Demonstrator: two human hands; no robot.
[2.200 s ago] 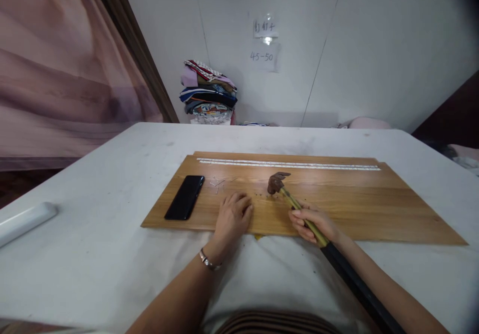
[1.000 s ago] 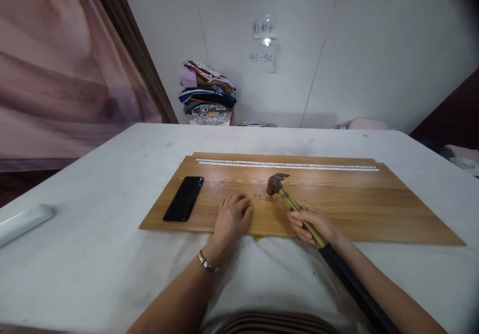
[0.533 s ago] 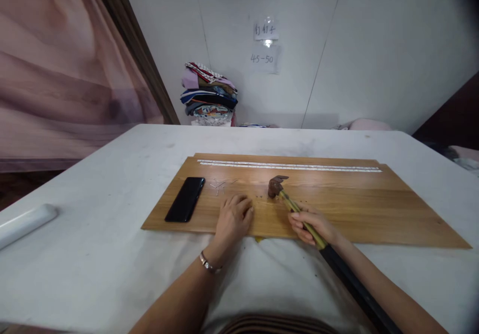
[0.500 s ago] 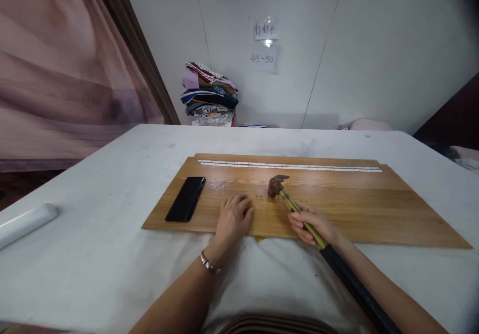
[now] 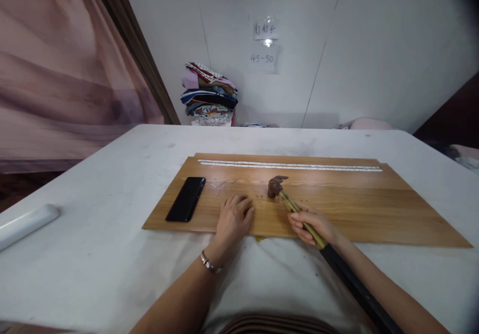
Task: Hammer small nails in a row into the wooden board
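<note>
My right hand [image 5: 312, 225] grips the handle of a claw hammer [image 5: 275, 188] with a rusty head and a long yellow and black handle. The head is down at the wooden board [image 5: 366, 209], over a row of small dark nail heads [image 5: 259, 196]. Whatever lies right under the head is hidden. Resting on the board left of the hammer, my left hand [image 5: 235, 215] lies palm down, fingers outstretched and holding nothing. Several loose nails [image 5: 219, 187] are scattered beyond its fingertips.
A black phone [image 5: 186, 199] lies on the board's left end. Two white measuring strips [image 5: 288, 166] run along the far side. The board sits on a white table [image 5: 93, 199], with a white rounded object [image 5: 28, 224] at left. Folded cloths [image 5: 209, 94] are stacked behind.
Almost nothing differs. The hammer head has shifted very slightly; my left hand stays in the same spot on the board.
</note>
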